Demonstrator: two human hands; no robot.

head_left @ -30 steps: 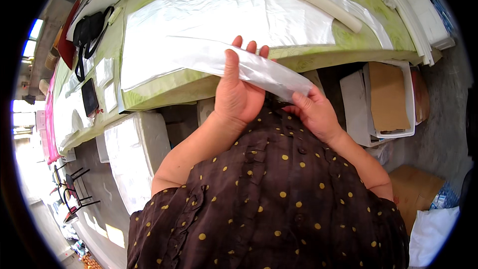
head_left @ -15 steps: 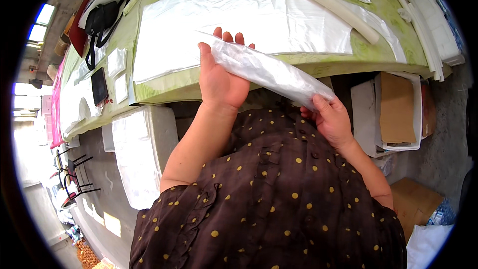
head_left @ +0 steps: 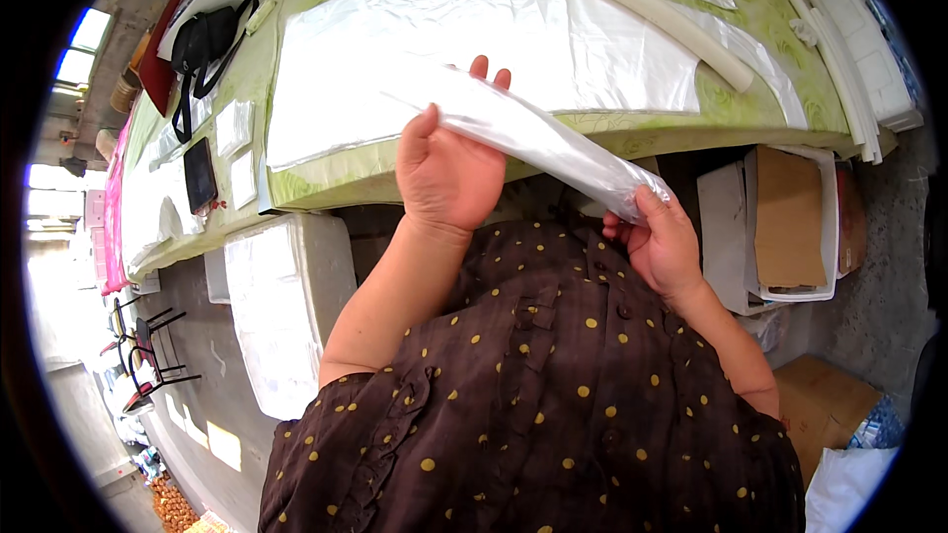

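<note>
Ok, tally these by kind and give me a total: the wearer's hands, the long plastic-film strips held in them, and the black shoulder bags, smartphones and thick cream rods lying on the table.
Hands: 2 (left hand, right hand)
Held plastic-film strip: 1
Black shoulder bag: 1
Smartphone: 1
Thick cream rod: 1
Total: 6
</note>
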